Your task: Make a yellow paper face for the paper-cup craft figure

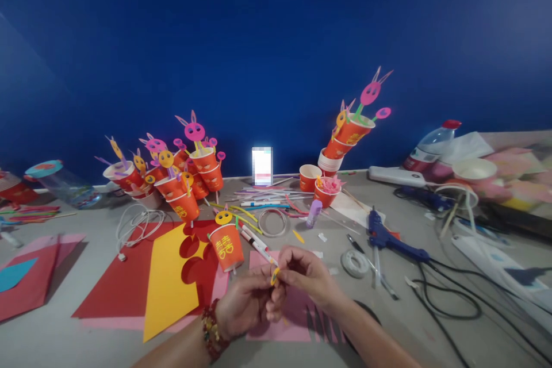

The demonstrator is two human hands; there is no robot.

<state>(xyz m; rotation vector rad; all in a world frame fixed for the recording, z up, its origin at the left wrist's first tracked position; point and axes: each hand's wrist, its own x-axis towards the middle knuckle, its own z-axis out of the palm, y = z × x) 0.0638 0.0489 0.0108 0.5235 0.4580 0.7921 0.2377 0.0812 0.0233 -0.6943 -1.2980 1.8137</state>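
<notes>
Between the fingertips of both hands is a small yellow paper piece (pixel 275 277) with a dark mark on it, seen nearly edge-on. My left hand (pixel 246 306), with a beaded bracelet at the wrist, pinches it from the left. From the right, the thumb and finger of my right hand (pixel 308 277) close on the same piece. Below them lies a pink paper sheet (pixel 297 328) with strips cut out along its right part. Just beyond my left hand stands an orange paper cup (pixel 226 248) with yellow lettering and a yellow rabbit face (pixel 223 217) above its rim.
Stacked cups with rabbit faces (pixel 183 190) stand back left; another leaning stack (pixel 345 141) is back right. A blue glue gun (pixel 397 241) with trailing cable, a tape roll (pixel 355 263) and a glue stick (pixel 314 214) lie right. Cut yellow card (pixel 166 287) lies left.
</notes>
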